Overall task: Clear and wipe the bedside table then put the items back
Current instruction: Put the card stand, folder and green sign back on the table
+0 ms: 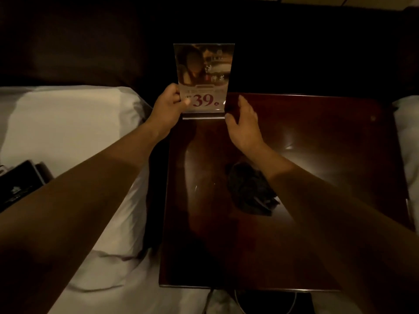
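We cannot read the small print on the sign holder (pixel 204 80) above its large "39"; its picture is blurred. The right hand (pixel 243 123) covers the holder's right lower edge. Our right forearm hides part of the dark cloth (pixel 249 189) on the bedside table (pixel 317 132). At the left edge, a black box (pixel 18 182) is cut off, its print too small to tell.

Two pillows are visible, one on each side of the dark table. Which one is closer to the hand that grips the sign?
The left pillow, beside the left hand that grips the sign. The right pillow lies beyond the bedside table.
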